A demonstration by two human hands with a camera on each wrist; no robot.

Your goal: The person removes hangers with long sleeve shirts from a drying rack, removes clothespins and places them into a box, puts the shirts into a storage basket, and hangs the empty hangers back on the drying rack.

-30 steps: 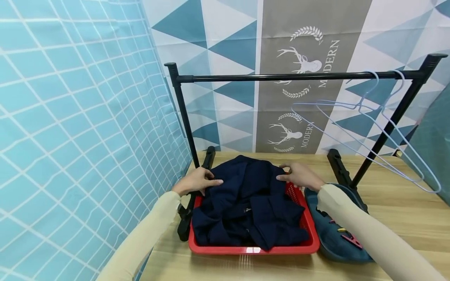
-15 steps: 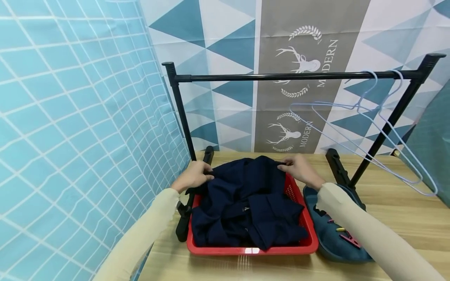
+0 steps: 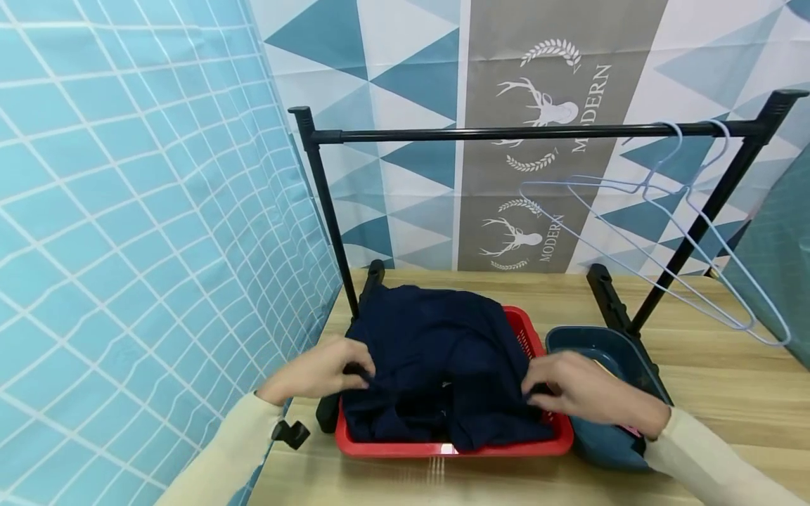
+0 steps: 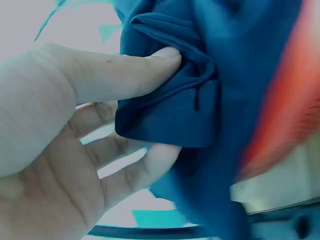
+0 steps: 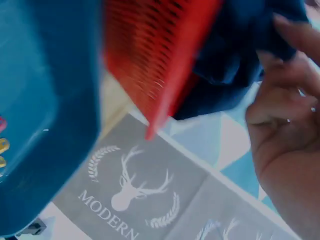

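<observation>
A navy garment (image 3: 436, 337) lies bunched in a red basket (image 3: 455, 451) and rises over its back rim. At the basket's left side, my left hand (image 3: 323, 367) pinches a fold of the cloth. In the left wrist view the thumb presses that fold (image 4: 170, 110) against the fingers. Across the basket, my right hand (image 3: 585, 390) pinches the garment's other side; in the right wrist view a dark bunch of cloth (image 5: 272, 35) sits between thumb and fingers. The garment's exact kind is hidden by its folds.
A black rack (image 3: 481, 134) stands behind the basket, with two pale blue wire hangers (image 3: 645, 188) at its right end. Right of the basket is a dark blue tub (image 3: 588, 337), partly behind my right arm; the right wrist view shows small coloured clips (image 5: 3, 145) inside.
Both hands have come from the basket's back toward its front and apart, drawing the garment's edge with them. The cloth now spreads more flatly over the basket.
</observation>
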